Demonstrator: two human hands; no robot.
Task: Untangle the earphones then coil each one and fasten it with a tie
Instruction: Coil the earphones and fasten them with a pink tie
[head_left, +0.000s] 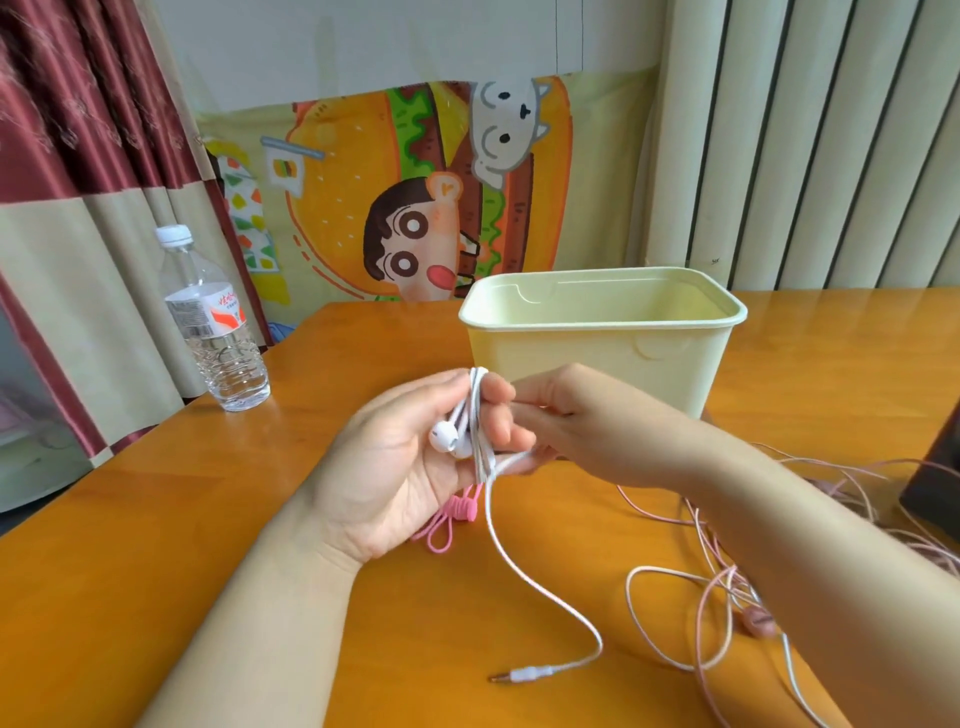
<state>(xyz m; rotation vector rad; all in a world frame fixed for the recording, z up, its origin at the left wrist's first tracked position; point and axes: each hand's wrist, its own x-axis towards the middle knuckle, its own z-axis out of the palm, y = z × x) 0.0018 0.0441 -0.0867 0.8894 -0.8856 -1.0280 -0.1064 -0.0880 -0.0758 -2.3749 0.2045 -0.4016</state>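
With the plug slack on the worktop and the pink ties lying just below, the left hand grips the white earphone coil and the right hand pinches its cord: lay each turn evenly, without twist, under light tension.

Bright even daylight; soft shadows; wide-angle edge distortion.

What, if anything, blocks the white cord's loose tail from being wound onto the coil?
Nothing visible. From the coil in the left hand, the tail runs over bare table to its plug, clear of the pink earphones by the right forearm. The pink ties lie beside it, not across it.
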